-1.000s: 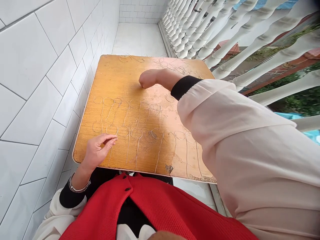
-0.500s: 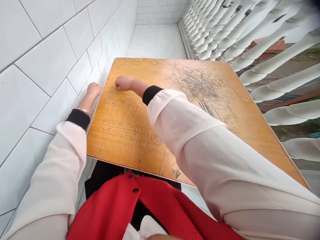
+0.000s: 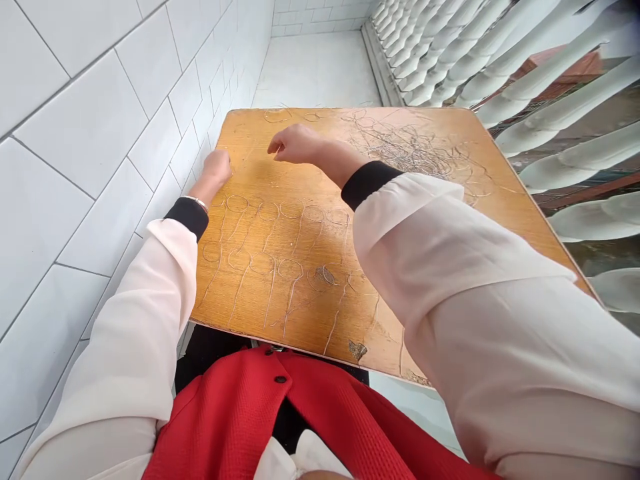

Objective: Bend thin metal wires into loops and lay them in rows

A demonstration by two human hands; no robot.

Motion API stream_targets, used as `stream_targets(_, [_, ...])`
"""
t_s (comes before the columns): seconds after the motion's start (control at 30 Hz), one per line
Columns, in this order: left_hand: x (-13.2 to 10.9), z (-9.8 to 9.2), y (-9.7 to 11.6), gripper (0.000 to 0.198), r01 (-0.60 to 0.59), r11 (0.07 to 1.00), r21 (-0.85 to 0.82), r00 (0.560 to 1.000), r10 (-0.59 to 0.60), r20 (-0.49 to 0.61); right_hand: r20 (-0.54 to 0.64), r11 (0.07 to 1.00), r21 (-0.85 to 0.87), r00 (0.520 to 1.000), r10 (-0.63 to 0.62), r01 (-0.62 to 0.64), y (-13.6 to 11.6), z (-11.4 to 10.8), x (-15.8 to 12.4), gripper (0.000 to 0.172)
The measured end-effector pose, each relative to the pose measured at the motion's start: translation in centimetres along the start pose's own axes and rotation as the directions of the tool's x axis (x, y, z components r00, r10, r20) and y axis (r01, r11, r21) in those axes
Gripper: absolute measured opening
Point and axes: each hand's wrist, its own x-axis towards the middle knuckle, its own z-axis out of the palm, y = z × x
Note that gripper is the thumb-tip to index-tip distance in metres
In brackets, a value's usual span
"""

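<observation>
My left hand [image 3: 218,167] is a closed fist at the left edge of the wooden table; whatever its fingers may hold is hidden. To its right, over the far part of the table, my right hand [image 3: 296,143] has its fingers curled to a pinch, and anything between them is too thin to make out. Nearer to me, several thin wire pieces, each with a round loop [image 3: 291,269] and a long tail, lie in two rows on the table [image 3: 310,320]. Beyond my right forearm lies a tangled heap of thin wires [image 3: 420,150].
A white tiled wall [image 3: 105,167] runs close along the table's left side. White balusters [image 3: 530,93] line the right side. A few loose wire loops [image 3: 277,116] lie at the far edge. Dark worn patches [image 3: 357,350] mark the tabletop near me.
My right hand has moved right, away from the left edge, and its fist has loosened to a pinch. My left hand has come up and right to the table edge.
</observation>
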Motion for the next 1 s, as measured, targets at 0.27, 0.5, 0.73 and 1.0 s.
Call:
stream_targets(0.27, [-1.6,-1.5,3.8,0.018,0.026,0.994,-0.109,1.0,-0.027,-0.005,-0.156,0.986,0.0,0.974,-0.163,0.165,-4.4,-0.2,-1.2,0.061])
stream_targets(0.5, [-9.3,-7.0,8.5,0.004,-0.041,0.883,-0.468,0.993,0.089,0.081,-0.249,0.98,0.189,0.969,-0.005,0.054,-6.0,-5.8,-8.1,0.043])
stream_targets(0.73, [-19.0,-7.6,10.8,0.033,-0.129,0.785,-0.606,0.966,0.239,0.103,-0.132,0.956,0.29,0.991,-0.005,0.044,-10.7,-8.5,-22.9,0.04])
stream_targets(1.0, [-23.5,-3.1,11.4,0.03,-0.167,0.788,-0.592,0.947,0.295,0.125,-0.035,0.533,0.846,0.992,0.125,-0.037,-12.6,-3.0,-29.2,0.031])
